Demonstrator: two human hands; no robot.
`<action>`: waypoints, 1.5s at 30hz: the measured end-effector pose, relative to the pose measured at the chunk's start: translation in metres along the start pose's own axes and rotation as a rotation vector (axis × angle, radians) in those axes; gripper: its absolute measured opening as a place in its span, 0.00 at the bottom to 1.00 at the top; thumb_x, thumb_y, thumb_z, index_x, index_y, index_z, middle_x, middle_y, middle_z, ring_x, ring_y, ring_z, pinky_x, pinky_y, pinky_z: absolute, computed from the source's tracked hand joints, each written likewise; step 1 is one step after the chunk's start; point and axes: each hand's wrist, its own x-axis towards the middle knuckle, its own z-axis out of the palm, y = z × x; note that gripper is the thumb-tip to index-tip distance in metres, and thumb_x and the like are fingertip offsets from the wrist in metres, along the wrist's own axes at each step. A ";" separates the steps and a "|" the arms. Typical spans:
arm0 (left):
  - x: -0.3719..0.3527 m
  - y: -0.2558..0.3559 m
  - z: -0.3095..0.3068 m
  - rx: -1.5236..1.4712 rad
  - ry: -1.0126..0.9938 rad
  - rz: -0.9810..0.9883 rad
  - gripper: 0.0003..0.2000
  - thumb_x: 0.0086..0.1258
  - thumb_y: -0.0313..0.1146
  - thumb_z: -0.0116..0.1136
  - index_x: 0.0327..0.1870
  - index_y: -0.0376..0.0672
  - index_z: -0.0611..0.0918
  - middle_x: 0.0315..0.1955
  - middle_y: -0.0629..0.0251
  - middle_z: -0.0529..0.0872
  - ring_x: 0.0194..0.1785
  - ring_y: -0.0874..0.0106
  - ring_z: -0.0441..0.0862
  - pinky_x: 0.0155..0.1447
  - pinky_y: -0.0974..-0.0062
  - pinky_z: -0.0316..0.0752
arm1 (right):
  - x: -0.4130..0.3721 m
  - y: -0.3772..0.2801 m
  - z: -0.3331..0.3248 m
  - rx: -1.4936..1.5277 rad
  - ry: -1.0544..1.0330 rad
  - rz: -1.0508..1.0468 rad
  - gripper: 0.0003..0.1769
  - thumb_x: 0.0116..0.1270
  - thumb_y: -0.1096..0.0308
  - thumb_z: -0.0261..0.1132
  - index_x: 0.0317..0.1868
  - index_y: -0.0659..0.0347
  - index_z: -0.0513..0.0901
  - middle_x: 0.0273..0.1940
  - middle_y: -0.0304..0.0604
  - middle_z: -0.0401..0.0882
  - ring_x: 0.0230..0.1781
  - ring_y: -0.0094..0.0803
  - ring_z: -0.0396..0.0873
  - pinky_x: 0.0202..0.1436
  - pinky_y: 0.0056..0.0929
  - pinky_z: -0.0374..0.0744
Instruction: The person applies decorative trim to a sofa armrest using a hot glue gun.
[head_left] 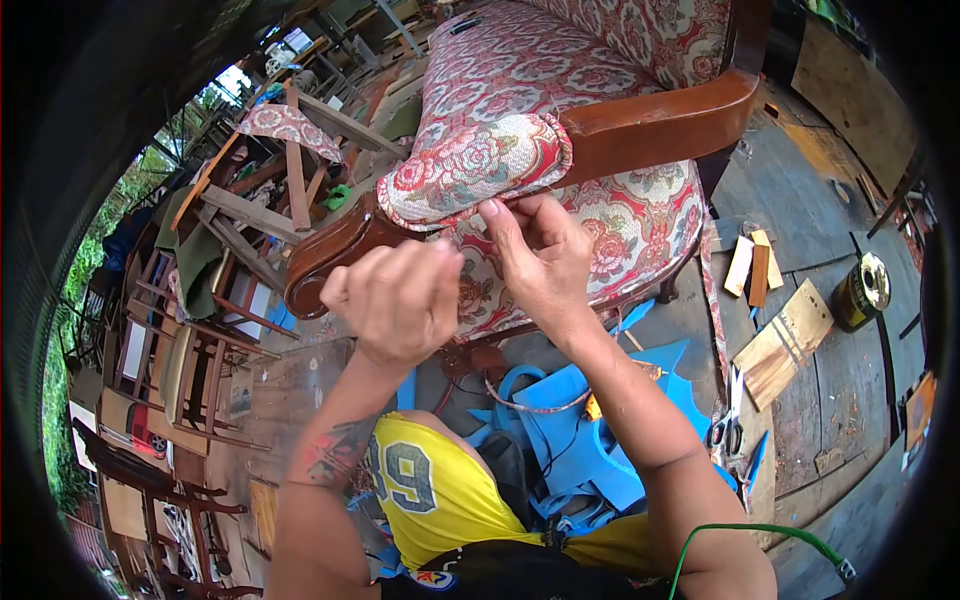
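Observation:
A floral upholstered pad (475,168) with a corded edge lies on the carved wooden armrest (660,125) of a floral sofa (530,60). My right hand (545,255) is at the pad's lower edge, thumb and index finger pinched together there; what they hold is too small to make out. To its left, my left hand (398,300) is raised in front of the armrest's scrolled end (318,270), fingers curled and blurred. Whatever it holds, if anything, cannot be seen.
Blue foam scraps (575,420) and a cord lie on the floor below the sofa. Scissors (735,410), wood pieces (785,345) and an open can (862,292) are on the right. Wooden chair frames (190,370) and timber are piled on the left.

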 end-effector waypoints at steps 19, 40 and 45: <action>0.017 -0.024 0.020 -0.051 0.032 0.055 0.17 0.54 0.34 0.86 0.42 0.41 0.91 0.32 0.65 0.88 0.32 0.68 0.83 0.38 0.74 0.79 | 0.012 -0.010 -0.224 -0.610 -1.424 1.080 0.17 0.72 0.72 0.64 0.58 0.70 0.85 0.42 0.49 0.89 0.40 0.35 0.90 0.38 0.32 0.92; 0.012 0.018 0.031 -0.398 0.480 -0.063 0.20 0.69 0.19 0.62 0.60 0.30 0.71 0.51 0.50 0.79 0.50 0.62 0.81 0.57 0.69 0.77 | -0.210 0.155 -0.146 -1.290 -0.400 1.199 0.60 0.65 0.57 0.69 0.80 0.79 0.38 0.52 0.65 0.86 0.51 0.53 0.88 0.57 0.41 0.85; 0.009 0.038 0.022 -0.486 0.269 0.030 0.19 0.69 0.17 0.58 0.60 0.33 0.70 0.55 0.49 0.74 0.55 0.60 0.77 0.59 0.66 0.77 | -0.214 0.144 -0.145 -1.096 -0.033 1.339 0.64 0.58 0.65 0.69 0.81 0.75 0.32 0.51 0.67 0.86 0.52 0.59 0.87 0.60 0.45 0.83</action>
